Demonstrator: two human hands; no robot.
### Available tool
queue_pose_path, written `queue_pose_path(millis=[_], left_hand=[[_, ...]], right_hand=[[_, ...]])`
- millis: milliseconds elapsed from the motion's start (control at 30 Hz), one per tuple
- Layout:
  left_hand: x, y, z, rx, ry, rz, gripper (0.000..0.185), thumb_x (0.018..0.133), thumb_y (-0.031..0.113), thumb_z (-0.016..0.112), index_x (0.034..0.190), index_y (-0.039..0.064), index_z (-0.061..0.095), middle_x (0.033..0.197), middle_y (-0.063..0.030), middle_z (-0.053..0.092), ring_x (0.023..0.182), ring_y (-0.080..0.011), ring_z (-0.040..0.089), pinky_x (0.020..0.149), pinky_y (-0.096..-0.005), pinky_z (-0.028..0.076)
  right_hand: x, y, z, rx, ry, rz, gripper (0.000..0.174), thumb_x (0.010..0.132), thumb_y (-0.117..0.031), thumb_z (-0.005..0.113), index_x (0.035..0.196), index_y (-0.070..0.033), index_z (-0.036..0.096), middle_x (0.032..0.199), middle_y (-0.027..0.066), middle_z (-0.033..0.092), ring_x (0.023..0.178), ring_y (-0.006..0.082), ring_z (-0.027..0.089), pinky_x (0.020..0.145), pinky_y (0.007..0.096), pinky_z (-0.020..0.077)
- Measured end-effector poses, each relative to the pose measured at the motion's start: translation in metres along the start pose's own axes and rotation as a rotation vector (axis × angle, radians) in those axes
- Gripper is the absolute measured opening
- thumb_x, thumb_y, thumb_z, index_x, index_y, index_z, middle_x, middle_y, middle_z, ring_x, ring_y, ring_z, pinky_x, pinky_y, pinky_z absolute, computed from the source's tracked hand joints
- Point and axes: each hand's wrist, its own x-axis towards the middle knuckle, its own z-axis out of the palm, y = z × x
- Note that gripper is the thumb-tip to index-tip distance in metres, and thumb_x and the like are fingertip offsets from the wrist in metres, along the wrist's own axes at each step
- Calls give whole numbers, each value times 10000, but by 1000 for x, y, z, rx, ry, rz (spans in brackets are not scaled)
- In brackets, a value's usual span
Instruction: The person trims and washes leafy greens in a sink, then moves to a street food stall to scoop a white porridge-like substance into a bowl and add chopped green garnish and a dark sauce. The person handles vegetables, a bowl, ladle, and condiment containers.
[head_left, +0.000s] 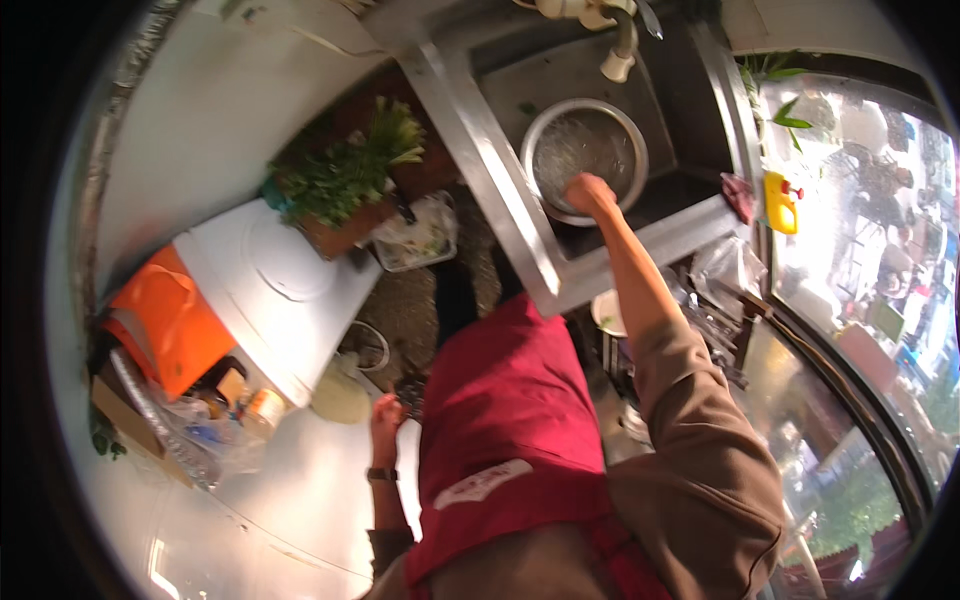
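Observation:
A round metal bowl (640, 150) stands in the stainless steel sink (491, 165), with rippled water (571, 146) inside it. My right hand (590, 193) reaches over the bowl's near rim, fingers pointing down. Its fingertips are hidden, so I cannot tell whether it grips the rim or something in the water. Above the bowl's far side hangs the tap spout (619, 64). My left hand (387, 414) hangs low beside my red apron (510, 405), fingers loosely curled. Whether anything lies within those fingers is not visible.
Left of the sink, leafy green stalks (352, 169) lie on a brown board (334, 236) beside a clear plastic container (416, 253). An orange item (176, 319) rests by a white lid (289, 259). A yellow bottle (781, 206) and dark red cloth (738, 196) are near the window.

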Motion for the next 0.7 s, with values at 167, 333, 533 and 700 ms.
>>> queue_pose_path(millis=[167, 333, 533, 700], left_hand=[[18, -19, -12, -83, -5, 55, 264, 1023, 218, 643, 1258, 106, 600, 1163, -58, 647, 1069, -226, 686, 930, -390, 569], [41, -44, -29, -164, 4, 6, 246, 1013, 207, 680, 1208, 72, 617, 1090, -36, 651, 982, -187, 684, 841, -347, 576], [25, -56, -52, -256, -8, 52, 218, 1021, 148, 645, 1232, 97, 620, 1047, -19, 661, 951, -165, 674, 804, -330, 568], [17, -75, -69, -328, 134, -10, 221, 1038, 156, 600, 1249, 92, 596, 1131, -45, 647, 1054, -214, 694, 864, -344, 570]], right_hand=[[-36, 37, -14, 839, 676, -315, 235, 1057, -201, 536, 991, -39, 693, 837, 166, 728, 666, 255, 659, 668, 383, 539], [-51, -20, -46, 257, 320, -104, 229, 1024, -205, 573, 1213, -137, 683, 1057, 247, 727, 993, 453, 691, 839, 537, 541], [-163, -149, -34, 708, 499, -628, 358, 1018, -248, 624, 1347, -150, 526, 1003, 241, 724, 945, 501, 667, 763, 539, 543], [-146, -311, -9, 642, 733, -1082, 298, 982, -185, 688, 1221, -71, 551, 766, 162, 653, 649, 432, 620, 540, 506, 450]])
